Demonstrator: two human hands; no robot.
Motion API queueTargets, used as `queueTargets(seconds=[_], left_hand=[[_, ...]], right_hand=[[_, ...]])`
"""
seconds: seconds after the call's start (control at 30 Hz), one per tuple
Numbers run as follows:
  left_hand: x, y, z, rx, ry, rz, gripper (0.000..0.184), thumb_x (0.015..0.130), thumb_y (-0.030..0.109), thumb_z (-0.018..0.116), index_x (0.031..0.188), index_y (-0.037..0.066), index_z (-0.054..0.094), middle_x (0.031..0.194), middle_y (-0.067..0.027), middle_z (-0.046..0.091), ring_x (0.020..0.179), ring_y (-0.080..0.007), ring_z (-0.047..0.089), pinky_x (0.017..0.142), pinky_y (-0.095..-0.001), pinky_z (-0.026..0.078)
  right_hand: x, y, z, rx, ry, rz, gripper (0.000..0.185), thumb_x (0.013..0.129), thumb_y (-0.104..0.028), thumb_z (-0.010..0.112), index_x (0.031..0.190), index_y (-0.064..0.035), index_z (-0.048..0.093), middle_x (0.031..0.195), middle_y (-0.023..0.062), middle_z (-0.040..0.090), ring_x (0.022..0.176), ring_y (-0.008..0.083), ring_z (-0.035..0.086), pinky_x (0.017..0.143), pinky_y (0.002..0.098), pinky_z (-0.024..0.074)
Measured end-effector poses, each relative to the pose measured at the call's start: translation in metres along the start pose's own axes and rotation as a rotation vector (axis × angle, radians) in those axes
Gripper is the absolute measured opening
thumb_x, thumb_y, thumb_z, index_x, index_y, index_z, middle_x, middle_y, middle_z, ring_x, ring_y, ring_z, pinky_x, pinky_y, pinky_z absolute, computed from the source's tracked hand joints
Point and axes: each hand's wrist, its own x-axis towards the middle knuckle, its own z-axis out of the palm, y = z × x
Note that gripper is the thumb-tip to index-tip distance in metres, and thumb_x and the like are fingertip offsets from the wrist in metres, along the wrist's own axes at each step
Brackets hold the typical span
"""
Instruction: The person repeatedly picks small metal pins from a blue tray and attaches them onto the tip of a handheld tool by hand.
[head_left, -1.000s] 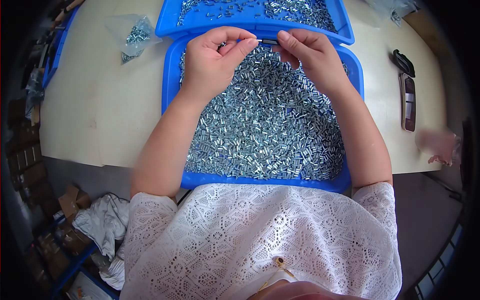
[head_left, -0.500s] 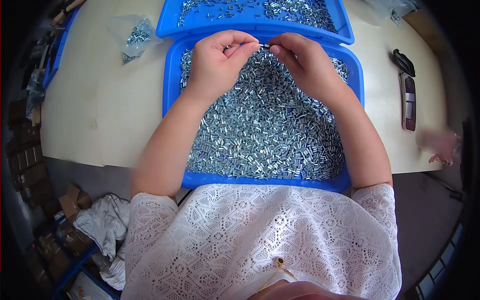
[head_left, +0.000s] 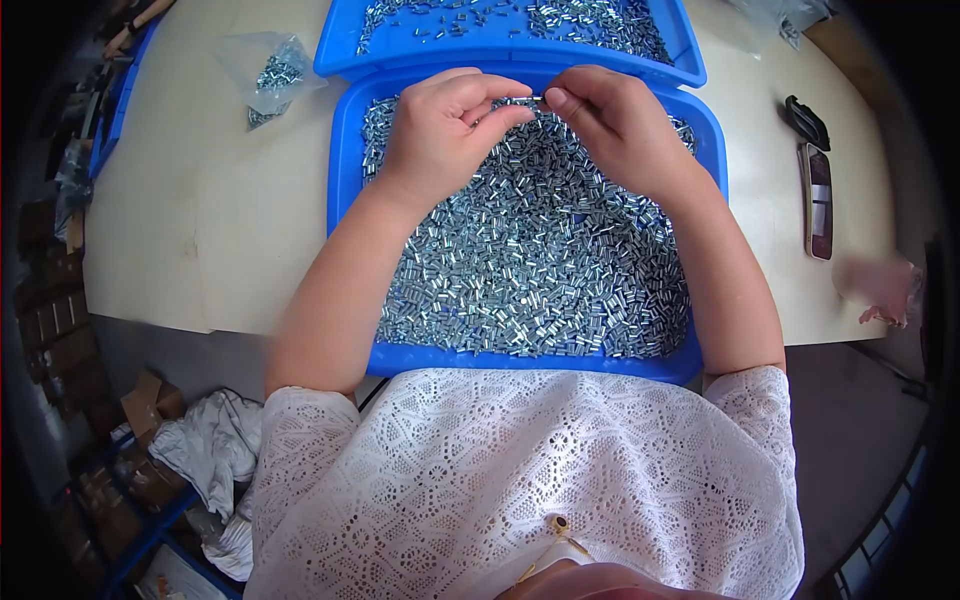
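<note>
A blue tray (head_left: 345, 130) lies in front of me, filled with small silver metal pins (head_left: 530, 270). Over its far side, my left hand (head_left: 445, 130) has its thumb and index finger apart, and pins show through the gap. Close beside those fingertips, my right hand (head_left: 620, 130) pinches a small, thin pin-like piece (head_left: 540, 102), dark with a yellowish spot. Its far end is too small to make out, and the right fingers cover most of it.
A second blue tray (head_left: 490, 50) with more pins adjoins the far edge. At left lies a clear bag of metal parts (head_left: 270, 80). A phone-like object (head_left: 817, 200) and a black item (head_left: 806, 123) lie on the right of the pale table (head_left: 200, 220).
My left thumb and index finger have parted from their pinch near the small piece. My right hand stays in nearly the same place, still pinching.
</note>
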Motion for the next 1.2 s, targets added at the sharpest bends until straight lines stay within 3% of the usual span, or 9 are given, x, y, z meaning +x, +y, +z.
queueTargets(seconds=[0.17, 0.23, 0.3, 0.33, 0.53, 0.77, 0.83, 0.93, 1.2], left_hand=[[-0.002, -0.008, 0.007, -0.021, 0.061, -0.004, 0.011, 0.071, 0.01, 0.07, 0.077, 0.003, 0.065, 0.056, -0.0033, 0.051, 0.05, -0.0113, 0.047, 0.047, -0.0243, 0.036], [-0.003, -0.009, 0.009, -0.156, 0.085, -0.118, 0.013, 0.073, 0.012, 0.069, 0.077, 0.001, 0.064, 0.059, -0.004, 0.055, 0.051, -0.0101, 0.048, 0.047, -0.024, 0.037], [-0.003, -0.003, 0.006, -0.144, 0.053, -0.193, 0.014, 0.073, 0.013, 0.069, 0.077, 0.001, 0.064, 0.06, -0.0029, 0.055, 0.052, -0.0084, 0.046, 0.048, -0.0226, 0.037], [-0.002, 0.0, 0.004, -0.132, 0.022, -0.265, 0.015, 0.073, 0.014, 0.07, 0.077, 0.0, 0.064, 0.061, -0.0017, 0.056, 0.052, -0.0067, 0.045, 0.048, -0.0212, 0.037], [-0.004, 0.0, 0.005, -0.119, 0.096, -0.195, 0.019, 0.07, 0.016, 0.073, 0.077, 0.001, 0.065, 0.06, 0.0038, 0.051, 0.053, -0.0019, 0.038, 0.049, -0.016, 0.033], [-0.004, -0.013, 0.009, -0.236, 0.065, -0.193, 0.015, 0.069, 0.013, 0.073, 0.075, 0.002, 0.064, 0.058, 0.0049, 0.05, 0.053, -0.0014, 0.037, 0.047, -0.0163, 0.031], [-0.004, -0.009, 0.007, -0.369, 0.075, -0.316, 0.015, 0.072, 0.016, 0.071, 0.075, 0.003, 0.065, 0.058, 0.0049, 0.05, 0.052, -0.0019, 0.038, 0.046, -0.0178, 0.03], [-0.004, -0.004, 0.0, -0.133, 0.041, -0.218, 0.017, 0.074, 0.02, 0.071, 0.075, 0.004, 0.065, 0.055, 0.0068, 0.046, 0.051, -0.0013, 0.036, 0.045, -0.0182, 0.027], [-0.002, -0.006, 0.004, -0.275, 0.087, -0.326, 0.014, 0.069, 0.014, 0.073, 0.075, 0.004, 0.065, 0.051, 0.0092, 0.037, 0.049, 0.0002, 0.031, 0.044, -0.0167, 0.024]], right_hand=[[0.005, 0.008, 0.003, -0.053, 0.094, -0.192, 0.016, 0.082, -0.017, 0.056, 0.083, -0.0027, 0.061, 0.073, 0.0117, 0.055, 0.066, 0.0287, 0.055, 0.059, 0.0358, 0.0436], [0.005, 0.008, 0.003, -0.058, 0.112, -0.213, 0.014, 0.081, -0.016, 0.057, 0.083, -0.0031, 0.062, 0.074, 0.0099, 0.054, 0.066, 0.0278, 0.055, 0.059, 0.0348, 0.0438], [0.004, 0.008, 0.004, -0.02, 0.178, -0.256, 0.012, 0.075, -0.006, 0.066, 0.085, -0.0025, 0.061, 0.074, 0.0043, 0.051, 0.062, 0.0134, 0.049, 0.057, 0.0238, 0.0412], [0.004, 0.005, 0.004, -0.02, 0.179, -0.255, 0.012, 0.075, -0.006, 0.066, 0.085, -0.0025, 0.061, 0.074, 0.0043, 0.051, 0.062, 0.0134, 0.049, 0.057, 0.0238, 0.0412], [0.002, -0.005, 0.002, -0.038, 0.162, -0.185, 0.013, 0.074, -0.006, 0.067, 0.085, -0.0028, 0.061, 0.075, 0.0038, 0.051, 0.061, 0.0124, 0.05, 0.057, 0.024, 0.0427], [0.002, -0.004, 0.002, -0.02, 0.14, -0.225, 0.014, 0.073, -0.004, 0.066, 0.086, -0.0032, 0.061, 0.075, 0.0038, 0.051, 0.062, 0.0128, 0.051, 0.057, 0.0239, 0.0432], [0.002, -0.004, 0.002, -0.021, 0.137, -0.227, 0.014, 0.073, -0.004, 0.066, 0.087, -0.0032, 0.061, 0.076, 0.0038, 0.051, 0.062, 0.013, 0.051, 0.057, 0.0238, 0.0434], [0.002, -0.004, 0.002, -0.01, 0.141, -0.207, 0.014, 0.073, -0.004, 0.066, 0.087, -0.0031, 0.061, 0.076, 0.0039, 0.052, 0.063, 0.0128, 0.051, 0.058, 0.0238, 0.0437], [0.002, -0.004, 0.003, -0.023, 0.14, -0.222, 0.015, 0.072, -0.004, 0.067, 0.086, -0.0029, 0.061, 0.077, 0.004, 0.052, 0.063, 0.0126, 0.052, 0.057, 0.0238, 0.0441]])
